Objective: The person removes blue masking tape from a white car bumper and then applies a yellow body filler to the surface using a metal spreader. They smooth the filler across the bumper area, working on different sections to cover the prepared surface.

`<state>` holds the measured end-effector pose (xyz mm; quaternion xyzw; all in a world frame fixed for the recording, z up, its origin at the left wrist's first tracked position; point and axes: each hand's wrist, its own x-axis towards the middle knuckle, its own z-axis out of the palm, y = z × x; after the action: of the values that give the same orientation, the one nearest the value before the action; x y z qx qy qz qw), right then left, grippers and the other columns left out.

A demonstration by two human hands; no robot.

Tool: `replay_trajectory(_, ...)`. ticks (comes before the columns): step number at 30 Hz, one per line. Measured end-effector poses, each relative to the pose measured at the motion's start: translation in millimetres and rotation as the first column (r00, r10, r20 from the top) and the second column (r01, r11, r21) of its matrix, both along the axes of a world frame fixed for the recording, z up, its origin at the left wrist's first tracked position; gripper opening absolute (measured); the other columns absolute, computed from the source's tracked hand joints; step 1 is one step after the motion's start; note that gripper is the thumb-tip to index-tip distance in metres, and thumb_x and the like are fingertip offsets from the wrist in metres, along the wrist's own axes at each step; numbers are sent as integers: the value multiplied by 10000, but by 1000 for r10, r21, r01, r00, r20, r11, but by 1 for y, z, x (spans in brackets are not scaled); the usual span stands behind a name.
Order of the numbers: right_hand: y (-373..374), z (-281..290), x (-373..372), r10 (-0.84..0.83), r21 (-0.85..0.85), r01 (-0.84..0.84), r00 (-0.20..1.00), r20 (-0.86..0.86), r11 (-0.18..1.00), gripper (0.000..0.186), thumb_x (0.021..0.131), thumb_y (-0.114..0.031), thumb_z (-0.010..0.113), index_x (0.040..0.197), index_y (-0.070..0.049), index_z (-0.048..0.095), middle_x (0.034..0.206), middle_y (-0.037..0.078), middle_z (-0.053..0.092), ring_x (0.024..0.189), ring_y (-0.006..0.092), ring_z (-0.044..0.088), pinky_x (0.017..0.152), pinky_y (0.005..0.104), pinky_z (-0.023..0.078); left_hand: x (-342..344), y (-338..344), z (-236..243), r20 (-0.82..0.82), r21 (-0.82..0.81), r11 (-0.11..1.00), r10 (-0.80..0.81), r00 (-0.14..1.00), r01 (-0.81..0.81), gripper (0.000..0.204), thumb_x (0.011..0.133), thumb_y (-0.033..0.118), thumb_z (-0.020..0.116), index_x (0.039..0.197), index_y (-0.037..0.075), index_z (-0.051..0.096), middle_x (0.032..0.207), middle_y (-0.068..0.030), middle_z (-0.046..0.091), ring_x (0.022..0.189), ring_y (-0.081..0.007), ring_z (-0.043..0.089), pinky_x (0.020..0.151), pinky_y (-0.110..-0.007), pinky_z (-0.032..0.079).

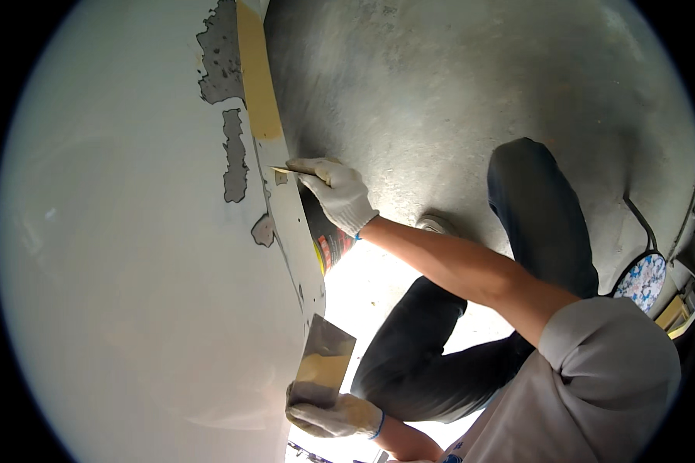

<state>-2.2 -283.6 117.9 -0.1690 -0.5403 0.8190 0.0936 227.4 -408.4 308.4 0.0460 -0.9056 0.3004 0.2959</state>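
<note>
A thin blade (279, 169) is pinched in the gloved right grip (336, 191), its tip over or on a white panel (131, 293); the gloved left grip (338, 418) grasps a metal plate (330, 338) bearing yellowish paste (321, 371). A low, steady blade angle should spread paste evenly. Beyond the panel's edge, a dark container (334, 245) shows red printing, too small to read.

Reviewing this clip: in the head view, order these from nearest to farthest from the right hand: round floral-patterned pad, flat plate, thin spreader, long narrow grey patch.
From the right hand:
1. Thin spreader: in its fingers.
2. Long narrow grey patch: left, on the white panel.
3. Flat plate: below, in the left hand.
4. Round floral-patterned pad: far right.
</note>
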Motion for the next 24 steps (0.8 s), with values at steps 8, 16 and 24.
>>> replay_trajectory(8, -50, -5, 6, -174, -74, 162, 963, -207, 984, 253, 873, 7, 589, 1108, 14, 681, 1169, 117, 675, 1138, 228, 609, 1017, 307, 474, 16, -2, 0, 65, -90, 993, 88, 994, -82, 442, 899, 202, 654, 1258, -35, 549, 1192, -222, 610, 1033, -369, 640, 824, -401, 592)
replay_trajectory(16, -43, -7, -11, -211, -39, 208, 969, -126, 977, 269, 828, 98, 589, 1054, 6, 703, 1105, 112, 700, 1085, 220, 639, 981, 302, 502, 34, -31, -1, 82, -213, 956, 223, 971, -202, 456, 930, 253, 604, 1284, -25, 529, 1227, -213, 598, 1141, -344, 599, 949, -409, 551)
replay_trajectory(24, -27, 0, -7, -183, 11, 187, 970, -159, 982, 217, 840, 8, 658, 1046, -32, 714, 1061, 93, 713, 1016, 212, 666, 944, 290, 528, -9, 19, -3, 20, 423, 906, 0, 1000, -8, 215, 989, 88, 437, 795, 38, 516, 730, -116, 529, 604, -287, 521, 546, -384, 442)
